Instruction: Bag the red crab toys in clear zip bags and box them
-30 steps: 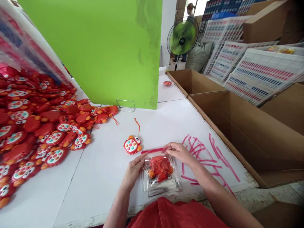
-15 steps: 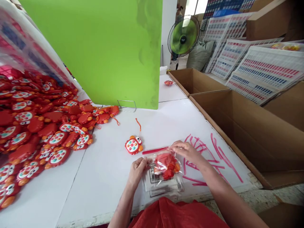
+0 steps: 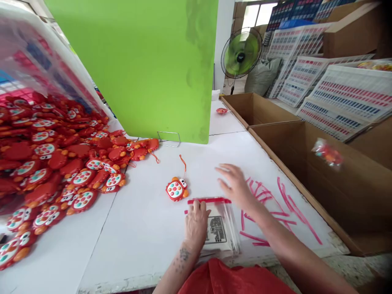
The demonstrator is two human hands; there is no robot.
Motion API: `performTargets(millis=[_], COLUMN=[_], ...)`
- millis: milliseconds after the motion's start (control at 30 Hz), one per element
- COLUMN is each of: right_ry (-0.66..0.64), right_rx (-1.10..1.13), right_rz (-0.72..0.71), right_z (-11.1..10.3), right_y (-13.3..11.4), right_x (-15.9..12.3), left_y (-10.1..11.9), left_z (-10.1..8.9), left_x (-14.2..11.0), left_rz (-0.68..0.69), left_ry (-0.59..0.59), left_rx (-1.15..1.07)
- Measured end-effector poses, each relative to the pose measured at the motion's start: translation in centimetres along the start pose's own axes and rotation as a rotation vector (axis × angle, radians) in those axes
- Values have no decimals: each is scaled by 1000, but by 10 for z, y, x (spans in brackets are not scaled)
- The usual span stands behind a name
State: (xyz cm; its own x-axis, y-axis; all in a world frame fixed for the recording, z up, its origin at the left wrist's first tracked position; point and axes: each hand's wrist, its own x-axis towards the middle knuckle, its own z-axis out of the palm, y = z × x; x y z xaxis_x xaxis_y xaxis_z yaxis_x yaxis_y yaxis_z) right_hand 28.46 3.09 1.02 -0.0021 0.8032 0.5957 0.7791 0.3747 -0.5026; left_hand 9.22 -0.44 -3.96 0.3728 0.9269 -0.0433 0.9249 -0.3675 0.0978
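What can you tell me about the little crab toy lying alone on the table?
The crab toy looks like glossy red-orange plastic, with a round white panel dotted in teal, red and orange, two cartoon eyes on top and orange claws. An orange cord loops up from it. It lies flat on the white table, apart from the pile of similar toys, and neither the left hand nor the right hand touches it.
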Motion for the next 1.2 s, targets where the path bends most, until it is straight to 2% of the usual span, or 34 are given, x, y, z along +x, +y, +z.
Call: performTargets(millis=[133, 267, 333, 400, 500, 567, 733, 833, 933, 1033, 1100, 1200], right_ry=[-369, -676, -724, -698, -638, -589, -448, -370, -361, -440, -443, -388], right_rx=[111, 103, 117, 151, 221, 286, 447, 695, 1050, 1238, 1257, 1177], right_rz=[-124, -121, -119, -104, -50, 21, 261, 418, 532, 516, 519, 570], right_z=[73, 125, 140, 146, 138, 125, 75, 41, 12, -4, -4, 10], right_y=[-45, -71, -76, -75, -60, -42, 19, 40, 43, 32, 24, 16], right_x=[18, 34, 36, 36, 31, 28, 12, -4, -17, -21, -19, -16], left_y=[-6, -17, -21, -23, -21, -19, -18, -18, -18, -18, -17, -17], left_z=[12, 29, 35, 35, 28, 23, 22, 24, 24, 21, 18, 13], left_x=[0, 0, -1, -3, -5, -5, -2, -2, -2, -3, -3, -2], left_rz=[69, 178, 233, 290, 333, 305, 194, 168, 180, 213, 239, 287], left_ry=[52, 173, 277, 321, 266, 219, 241, 260, 282, 310, 312, 275], left_rx=[32, -23, -69, -128, -244, -301, -491, -557, -535, -512, -466, -367])
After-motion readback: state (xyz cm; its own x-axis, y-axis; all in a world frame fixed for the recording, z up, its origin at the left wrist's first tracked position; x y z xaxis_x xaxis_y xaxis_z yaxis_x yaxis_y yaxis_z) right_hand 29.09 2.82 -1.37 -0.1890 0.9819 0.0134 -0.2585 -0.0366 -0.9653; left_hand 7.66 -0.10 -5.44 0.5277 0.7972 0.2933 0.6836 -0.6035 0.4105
